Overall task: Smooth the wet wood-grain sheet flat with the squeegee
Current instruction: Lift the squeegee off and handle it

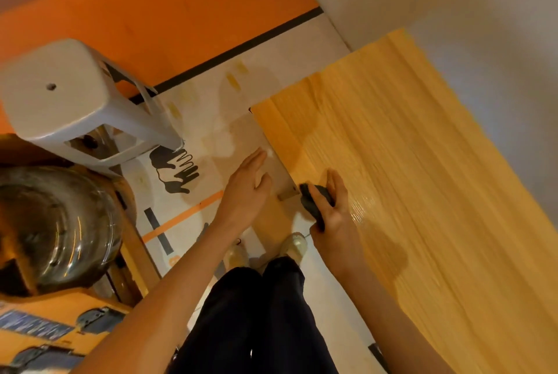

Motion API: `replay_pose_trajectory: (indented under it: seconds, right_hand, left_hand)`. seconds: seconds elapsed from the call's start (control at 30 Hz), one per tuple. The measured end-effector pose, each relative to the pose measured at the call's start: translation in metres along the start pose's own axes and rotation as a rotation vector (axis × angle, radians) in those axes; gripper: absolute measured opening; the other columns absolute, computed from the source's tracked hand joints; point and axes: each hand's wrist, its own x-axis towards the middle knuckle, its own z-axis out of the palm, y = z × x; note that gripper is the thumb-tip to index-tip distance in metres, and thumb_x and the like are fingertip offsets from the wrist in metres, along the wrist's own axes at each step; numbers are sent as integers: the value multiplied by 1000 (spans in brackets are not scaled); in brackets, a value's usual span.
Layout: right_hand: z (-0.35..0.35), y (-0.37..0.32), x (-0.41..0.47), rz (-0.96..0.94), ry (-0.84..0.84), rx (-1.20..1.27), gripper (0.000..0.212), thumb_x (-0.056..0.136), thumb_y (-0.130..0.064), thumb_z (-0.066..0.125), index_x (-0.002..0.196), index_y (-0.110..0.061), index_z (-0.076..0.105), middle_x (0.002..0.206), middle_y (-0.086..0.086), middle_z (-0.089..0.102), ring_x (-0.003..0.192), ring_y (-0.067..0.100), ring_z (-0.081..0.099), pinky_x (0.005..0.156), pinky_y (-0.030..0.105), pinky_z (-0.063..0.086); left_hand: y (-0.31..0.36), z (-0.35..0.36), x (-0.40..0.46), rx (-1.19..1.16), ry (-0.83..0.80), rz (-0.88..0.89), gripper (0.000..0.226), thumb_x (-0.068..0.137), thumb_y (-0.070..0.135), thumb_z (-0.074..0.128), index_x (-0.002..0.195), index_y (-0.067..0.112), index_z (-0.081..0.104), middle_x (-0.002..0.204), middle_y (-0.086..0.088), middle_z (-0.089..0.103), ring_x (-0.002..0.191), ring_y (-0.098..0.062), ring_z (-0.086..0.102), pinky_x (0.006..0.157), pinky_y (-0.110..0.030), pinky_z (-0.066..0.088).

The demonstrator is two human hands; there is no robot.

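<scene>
— Where's the squeegee (315,200)?
— Dark and blurred, gripped in the right hand (333,216) at the glossy wood-grain sheet's (407,162) left edge.
— The left hand (246,187)?
— Fingers straight, flat beside the sheet

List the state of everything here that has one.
Sheet: on the wall, glossy wet patch beside the squeegee.
Squeegee: held at the sheet's left edge.
Right hand: grips the squeegee.
Left hand: open, fingers straight.
Stool: upright.
</scene>
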Motion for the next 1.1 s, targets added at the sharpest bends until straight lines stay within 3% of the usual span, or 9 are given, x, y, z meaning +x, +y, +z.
replay_pose_trajectory:
  seconds: [0.07,0.17,0.27,0.37,0.47,0.63,0.77,1.0,1.1]
  right_hand:
    - [-24,2,1,90,32,208,65,81,6,65,139,-19,50,141,7,33,128,19,44,98,21,47]
    - [-66,4,4,333,-64,626,55,88,-11,64,138,-27,49,127,-3,50,111,12,56,82,12,47]
    - [-93,8,7,578,-129,1081,29,96,-28,54,124,-25,58,119,4,64,100,16,65,75,21,52]
    - [-104,21,9,656,-189,1465,47,90,-46,58,123,-13,59,119,16,66,108,27,65,91,40,53]
    - [-114,32,9,616,-276,1280,61,75,-36,80,126,-13,57,116,14,68,108,28,65,97,47,51]
    - [-117,49,9,716,-112,1135,28,92,-13,62,118,-12,54,98,5,65,86,19,66,79,37,57]
    - [-107,52,11,725,24,1032,24,98,-16,52,120,-8,57,112,13,65,98,25,64,91,46,53]
    - [-84,44,21,623,176,749,24,98,-11,51,120,-7,60,111,7,64,95,14,57,67,14,42]
    - [-74,39,30,623,209,688,21,96,-10,54,115,-6,63,111,9,66,93,14,57,70,17,39]
  left_hand:
    - [18,7,-5,7,0,17,50,107,15,43,156,17,35,164,4,30,150,-10,28,105,-3,13]
    - [46,21,-11,-56,-58,5,48,107,16,44,155,17,37,163,3,32,150,-10,27,105,-5,16]
    - [73,39,-15,-201,-150,-69,44,106,25,49,150,20,45,154,5,43,146,-11,35,100,-9,29]
    - [96,55,-15,-329,-206,-108,38,101,29,58,139,33,53,141,6,54,134,-10,48,93,-11,42]
    - [109,65,-12,-364,-141,-133,46,95,18,69,135,36,56,115,12,61,111,1,56,79,-8,48]
    - [117,69,-9,-339,-168,-146,52,93,7,69,140,26,55,117,-2,62,105,-11,63,70,-13,54]
    - [114,70,3,-159,-204,-130,35,97,6,63,125,26,66,114,-3,60,106,-14,60,77,-18,53]
    - [95,65,27,295,-338,-154,30,94,13,65,124,9,64,110,-8,65,108,-22,62,80,-25,44]
    - [84,61,38,347,-342,-96,24,93,17,68,113,5,65,85,2,59,89,-15,57,68,-22,42]
